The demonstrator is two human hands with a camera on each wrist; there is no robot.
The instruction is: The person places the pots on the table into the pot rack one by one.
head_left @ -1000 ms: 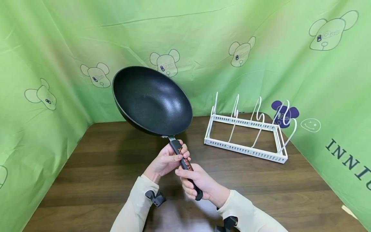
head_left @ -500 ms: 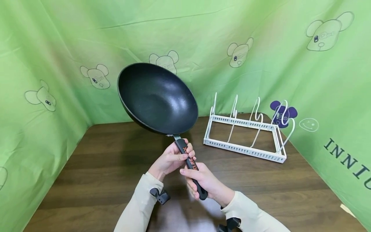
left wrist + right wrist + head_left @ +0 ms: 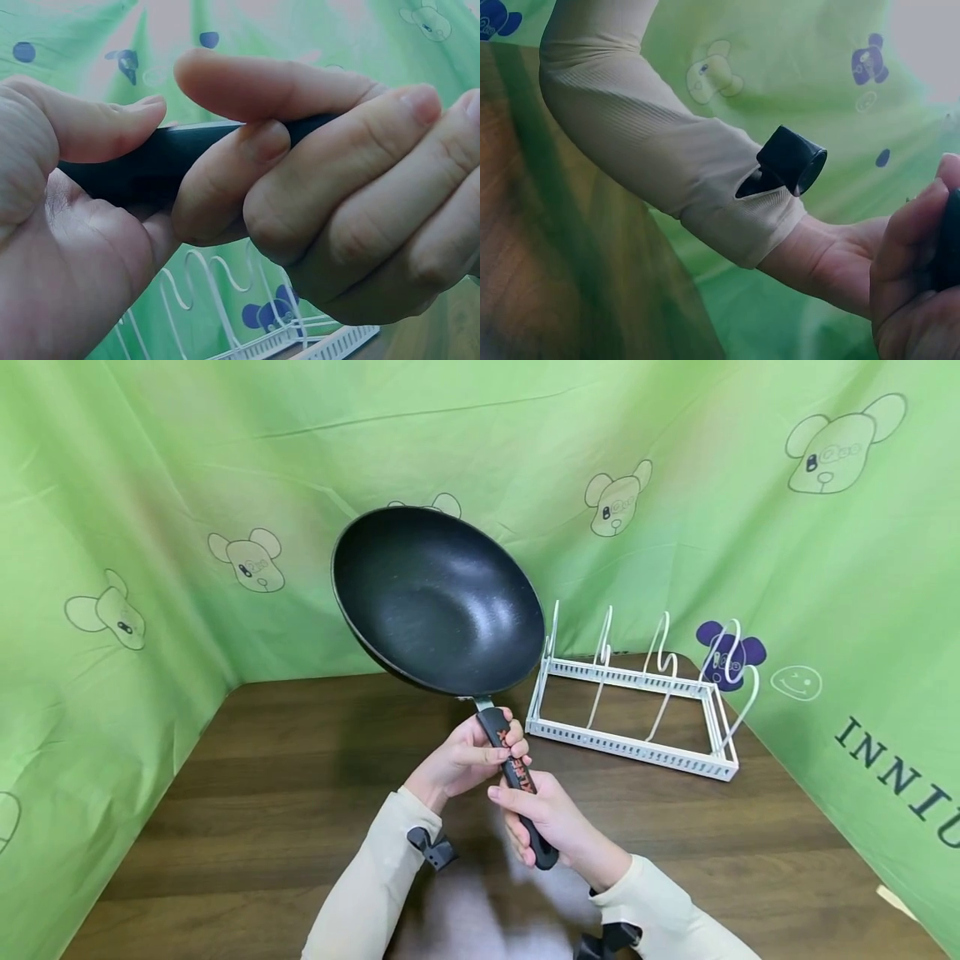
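A black wok [image 3: 438,602] with a dark handle bearing orange lettering is held up over the table, its inside tilted toward me. My left hand [image 3: 468,756] grips the upper part of the handle, below the metal neck, with the thumb laid along its top. Farther down, my right hand [image 3: 551,818] holds the handle near its end, fingers curled underneath. The left wrist view shows the handle [image 3: 150,161] passing between both hands, partly covered by fingers. In the right wrist view only a dark bit of the handle [image 3: 951,240] appears at the edge.
A white wire rack [image 3: 633,756] with upright curved dividers stands on the wooden table [image 3: 247,827] to the right, near the wok's right rim in the head view. Green printed cloth [image 3: 525,435] walls the table at the back and sides.
Both hands have carried the wok rightward and slightly upward, toward the rack. Their grips on the handle look the same. The rack has stayed in place.
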